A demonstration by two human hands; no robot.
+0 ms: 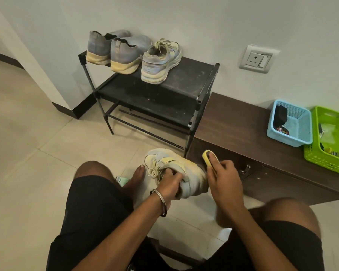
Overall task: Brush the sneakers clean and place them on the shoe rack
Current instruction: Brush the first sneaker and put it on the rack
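head view looked down at a seated person in black shorts. the left hand (169,184) gripped a pale grey and yellow sneaker (176,169) at its opening, fingers curled inside the collar near the laces, and held it between the knees above the tiled floor. the right hand (222,174) had its fingers curled around a yellow brush (208,157), and the brush was against the sneaker's side, near the heel. a metal bangle (160,200) sat on the left wrist.

a black shoe rack (186,85) stood by the white wall. on its top shelf was the matching sneaker (160,59), heel toward the camera, and just beside it on the left a pair of grey knit shoes (115,49). right of the rack was a low brown cabinet (233,122). it carried a blue basket (290,124) and, touching it, a green basket (331,139). a wall socket (257,58) was above the cabinet.
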